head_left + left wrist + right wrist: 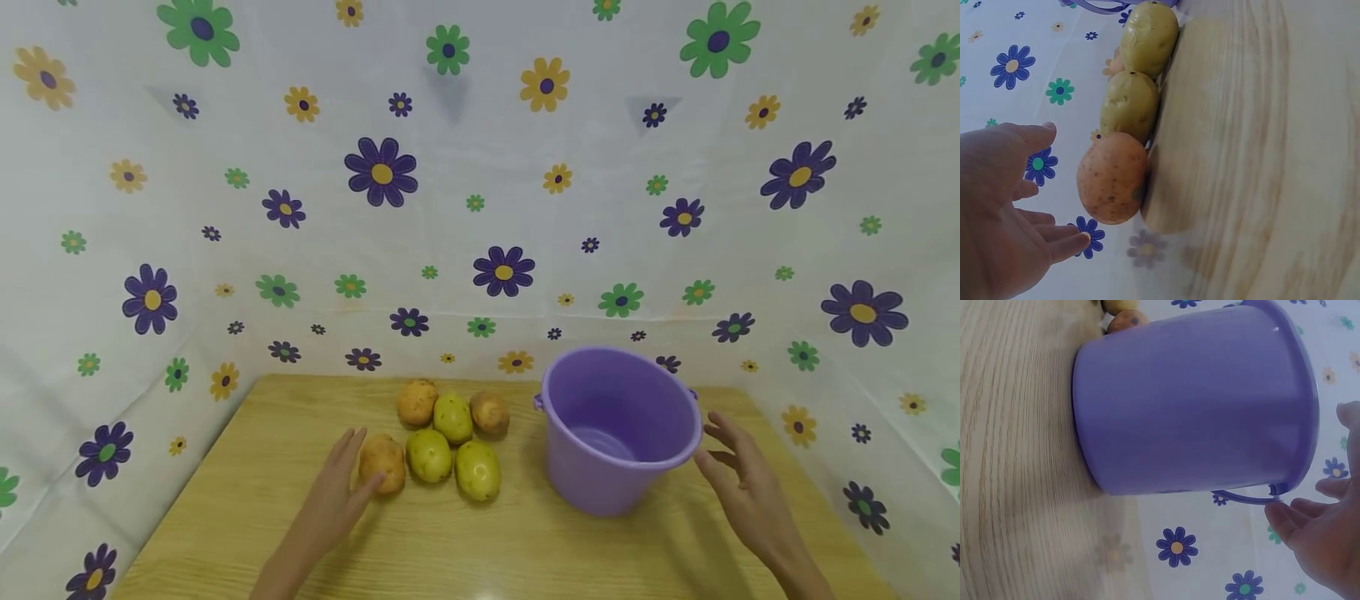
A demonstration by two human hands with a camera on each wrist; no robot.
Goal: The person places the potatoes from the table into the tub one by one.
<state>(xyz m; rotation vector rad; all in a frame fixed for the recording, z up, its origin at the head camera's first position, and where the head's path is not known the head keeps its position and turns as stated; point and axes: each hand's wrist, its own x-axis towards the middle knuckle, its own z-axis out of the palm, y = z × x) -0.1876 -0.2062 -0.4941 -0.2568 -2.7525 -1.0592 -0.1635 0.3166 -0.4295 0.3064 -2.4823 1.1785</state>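
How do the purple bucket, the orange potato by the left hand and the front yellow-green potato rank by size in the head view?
1. Purple bucket, clearly largest.
2. Orange potato and front yellow-green potato: look alike, too close to rank.

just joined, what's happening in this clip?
A person works with bare hands at a wooden table. The left hand, fingers spread open, reaches for the nearest brown potato in a cluster of six; the head view suggests contact, the wrist view shows a gap. The right hand is open beside the rim of an empty purple bucket, gripping nothing. Nothing is lifted.
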